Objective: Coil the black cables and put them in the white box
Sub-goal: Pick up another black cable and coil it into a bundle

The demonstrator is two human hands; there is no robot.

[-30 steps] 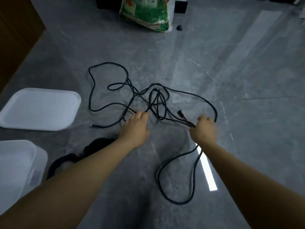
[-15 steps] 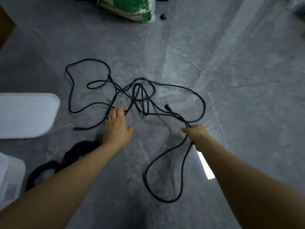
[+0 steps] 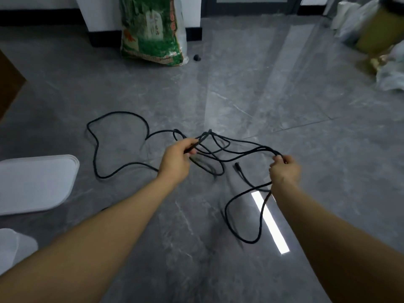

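Cable (image 3: 238, 152) is the landmark here: one long black length, as far as the tangle lets me count, sprawled in loose loops on the grey floor (image 3: 284, 106), with one plug end (image 3: 237, 166) lying inside the loops. The left hand (image 3: 175, 159) is curled round a bunch of strands at the middle of the cable and lifts them clear of the floor; the right hand (image 3: 284, 169) pinches a bend at the cable's right end, fingers closed on it, with a loop hanging below that grip down to the floor. Judging by how it lies, the coiling is barely begun: the strands cross one another, a wide loop trails out on the left of the cable, and no neat ring has been formed. Left of the cable, well apart from it, lies a white lid (image 3: 37, 184), and nearer the person than the lid a corner of the white box (image 3: 15, 248) shows at the frame edge; whether anything is already inside it I cannot tell. What is left, then, is untangling, winding and stowing. Beyond the cable, far from both hands, stand one green sack (image 3: 150, 33) and one small dark knob-like thing (image 3: 196, 57). Two hands, one lid, one box, one sack.
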